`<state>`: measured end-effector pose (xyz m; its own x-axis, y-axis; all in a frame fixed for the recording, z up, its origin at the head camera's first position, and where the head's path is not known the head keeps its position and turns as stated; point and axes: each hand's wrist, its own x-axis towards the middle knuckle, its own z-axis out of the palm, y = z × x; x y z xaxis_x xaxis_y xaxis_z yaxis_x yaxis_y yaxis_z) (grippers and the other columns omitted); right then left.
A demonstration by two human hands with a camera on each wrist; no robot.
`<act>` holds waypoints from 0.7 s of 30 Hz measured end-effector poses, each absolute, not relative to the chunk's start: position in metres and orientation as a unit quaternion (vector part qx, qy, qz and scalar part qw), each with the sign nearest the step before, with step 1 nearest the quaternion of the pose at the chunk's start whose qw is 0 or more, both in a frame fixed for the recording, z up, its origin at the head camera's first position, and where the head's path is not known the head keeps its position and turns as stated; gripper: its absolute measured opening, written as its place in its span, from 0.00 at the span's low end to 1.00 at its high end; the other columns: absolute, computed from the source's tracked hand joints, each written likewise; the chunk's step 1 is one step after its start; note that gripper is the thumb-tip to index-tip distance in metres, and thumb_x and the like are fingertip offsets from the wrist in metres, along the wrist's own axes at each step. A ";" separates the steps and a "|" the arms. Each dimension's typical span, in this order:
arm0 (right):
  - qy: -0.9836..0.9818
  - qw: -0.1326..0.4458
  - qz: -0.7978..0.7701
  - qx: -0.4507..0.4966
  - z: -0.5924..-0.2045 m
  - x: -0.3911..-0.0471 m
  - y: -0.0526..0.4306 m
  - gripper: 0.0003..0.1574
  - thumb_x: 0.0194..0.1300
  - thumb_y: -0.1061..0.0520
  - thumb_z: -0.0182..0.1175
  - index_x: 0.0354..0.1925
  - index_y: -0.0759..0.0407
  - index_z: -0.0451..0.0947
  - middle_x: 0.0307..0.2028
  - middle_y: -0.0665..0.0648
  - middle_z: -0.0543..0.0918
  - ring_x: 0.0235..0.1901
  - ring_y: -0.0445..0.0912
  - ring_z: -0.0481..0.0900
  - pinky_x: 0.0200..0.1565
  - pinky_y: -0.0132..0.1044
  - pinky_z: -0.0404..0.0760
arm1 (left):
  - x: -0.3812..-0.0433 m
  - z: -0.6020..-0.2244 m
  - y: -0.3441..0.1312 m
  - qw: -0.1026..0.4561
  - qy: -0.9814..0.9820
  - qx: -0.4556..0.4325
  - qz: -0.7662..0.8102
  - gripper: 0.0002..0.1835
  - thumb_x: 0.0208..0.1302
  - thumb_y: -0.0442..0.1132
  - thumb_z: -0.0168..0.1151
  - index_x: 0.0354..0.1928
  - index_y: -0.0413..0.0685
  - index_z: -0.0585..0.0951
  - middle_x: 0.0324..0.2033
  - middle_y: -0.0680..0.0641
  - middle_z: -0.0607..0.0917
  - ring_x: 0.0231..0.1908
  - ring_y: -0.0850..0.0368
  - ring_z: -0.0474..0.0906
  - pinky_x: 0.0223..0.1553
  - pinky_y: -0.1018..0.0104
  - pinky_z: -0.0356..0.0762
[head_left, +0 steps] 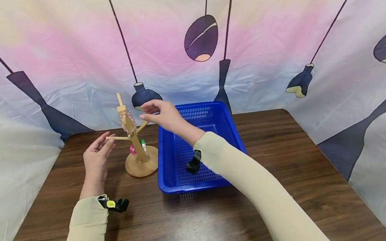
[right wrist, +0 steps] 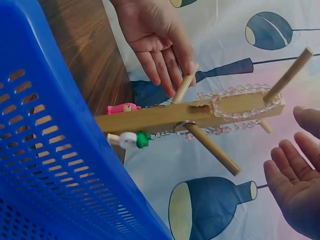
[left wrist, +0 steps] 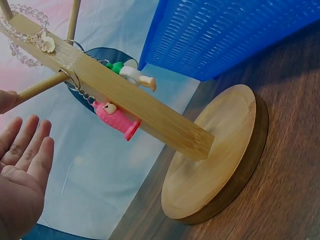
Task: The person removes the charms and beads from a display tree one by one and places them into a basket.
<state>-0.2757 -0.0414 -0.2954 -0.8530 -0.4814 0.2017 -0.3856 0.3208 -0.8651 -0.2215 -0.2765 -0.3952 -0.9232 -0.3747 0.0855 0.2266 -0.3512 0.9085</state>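
A wooden stand point(head_left: 139, 149) with a round base and side pegs stands upright on the table. My left hand point(head_left: 95, 157) pinches the tip of its left peg point(left wrist: 42, 86) between thumb and fingers, the other fingers extended. My right hand point(head_left: 164, 117) hovers near the right peg point(right wrist: 215, 150), fingers relaxed and holding nothing. A pink figure keychain point(left wrist: 115, 117) hangs by its ring from the left peg, close to the post. On the right peg hangs a green-and-white figure keychain point(right wrist: 131, 139). Clear pinkish beaded bracelets point(head_left: 128, 121) hang higher up, one with a flower charm point(left wrist: 47, 43).
A blue perforated plastic basket point(head_left: 204, 187) sits just right of the stand, with my right forearm crossing over it. The dark wood table point(head_left: 196, 225) ends at a printed cloth backdrop point(head_left: 261, 32). A black wrist camera point(head_left: 193, 164) is strapped to my right wrist.
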 end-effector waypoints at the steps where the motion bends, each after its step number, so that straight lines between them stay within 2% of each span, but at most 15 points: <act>1: 0.812 0.046 -0.518 -0.267 -0.296 -0.276 -0.043 0.24 0.69 0.52 0.63 0.59 0.59 0.77 0.56 0.60 0.83 0.56 0.49 0.80 0.53 0.33 0.83 | -0.221 -0.395 -0.276 0.183 -0.535 0.066 -0.822 0.11 0.64 0.27 0.64 0.39 0.53 0.86 0.34 0.57 0.91 0.38 0.69 0.86 0.42 0.79 0.85; 16: 0.814 0.038 -0.518 -0.260 -0.297 -0.278 -0.061 0.20 0.68 0.53 0.64 0.56 0.56 0.80 0.53 0.56 0.85 0.53 0.47 0.81 0.44 0.27 0.81 | -0.221 -0.395 -0.272 0.177 -0.505 0.059 -0.843 0.09 0.65 0.27 0.63 0.38 0.49 0.87 0.34 0.53 0.91 0.40 0.66 0.87 0.43 0.77 0.86; 21: 0.811 0.041 -0.521 -0.263 -0.295 -0.278 -0.066 0.20 0.68 0.54 0.64 0.56 0.58 0.80 0.53 0.57 0.85 0.52 0.47 0.81 0.43 0.26 0.81 | -0.222 -0.396 -0.270 0.175 -0.482 0.066 -0.856 0.08 0.65 0.27 0.62 0.37 0.45 0.87 0.33 0.51 0.91 0.36 0.65 0.88 0.41 0.76 0.86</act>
